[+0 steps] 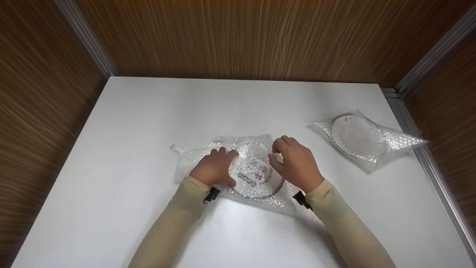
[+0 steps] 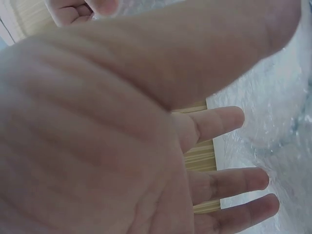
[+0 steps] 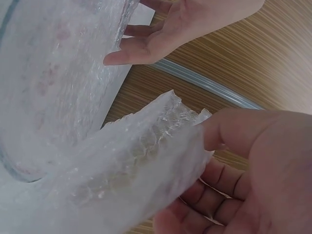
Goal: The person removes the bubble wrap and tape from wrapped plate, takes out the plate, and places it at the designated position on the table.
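A bubble-wrap sheet [image 1: 191, 160] lies around a round, plate-like thing [image 1: 266, 188] with a dark rim and red and grey markings, at the middle of the white table. My left hand [image 1: 215, 168] rests at the left side of the wrapped piece, thumb spread from the fingers. Those fingers [image 2: 229, 180] look nearly straight in the left wrist view. At the other side, my right hand [image 1: 297, 163] pinches a raised flap of the bubble wrap [image 3: 141, 151] between thumb and curled fingers. The wrap blurs the round thing's surface.
A second round piece [image 1: 357, 136] in bubble wrap lies toward the back right, its pointed end reaching over the table's right edge. Wood-grain panels [image 1: 238, 41] stand behind and at both sides. A metal rail [image 1: 438, 178] runs along the right edge.
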`<state>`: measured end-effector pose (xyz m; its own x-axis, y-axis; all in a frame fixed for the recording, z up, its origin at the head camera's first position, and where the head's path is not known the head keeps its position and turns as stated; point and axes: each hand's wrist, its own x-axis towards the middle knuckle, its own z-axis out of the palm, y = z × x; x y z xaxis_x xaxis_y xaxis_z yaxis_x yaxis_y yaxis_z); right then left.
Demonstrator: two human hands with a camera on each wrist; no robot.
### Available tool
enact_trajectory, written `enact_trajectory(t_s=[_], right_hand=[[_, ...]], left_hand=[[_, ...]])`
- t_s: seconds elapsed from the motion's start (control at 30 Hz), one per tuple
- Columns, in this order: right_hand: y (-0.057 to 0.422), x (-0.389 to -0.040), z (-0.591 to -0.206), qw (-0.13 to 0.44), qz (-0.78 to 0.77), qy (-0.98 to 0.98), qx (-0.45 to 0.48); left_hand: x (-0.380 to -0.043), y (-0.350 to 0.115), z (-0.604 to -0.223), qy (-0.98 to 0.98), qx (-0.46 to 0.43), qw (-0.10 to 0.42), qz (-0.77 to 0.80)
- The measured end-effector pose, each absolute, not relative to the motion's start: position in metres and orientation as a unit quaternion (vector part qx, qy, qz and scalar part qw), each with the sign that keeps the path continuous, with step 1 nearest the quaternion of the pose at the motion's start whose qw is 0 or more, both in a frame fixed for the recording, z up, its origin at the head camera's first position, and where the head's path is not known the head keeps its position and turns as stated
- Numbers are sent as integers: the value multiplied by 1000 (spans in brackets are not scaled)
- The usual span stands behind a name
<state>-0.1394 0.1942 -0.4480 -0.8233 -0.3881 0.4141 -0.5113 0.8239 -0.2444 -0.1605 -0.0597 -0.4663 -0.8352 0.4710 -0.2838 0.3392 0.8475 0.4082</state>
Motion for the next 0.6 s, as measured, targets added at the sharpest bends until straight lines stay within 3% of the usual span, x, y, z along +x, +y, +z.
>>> enact_trajectory(t_s=[0.6], right_hand=[[200,-139,-441,207,159,-929,262]], left_hand=[[-161,-61,-464,939,202,199,192]])
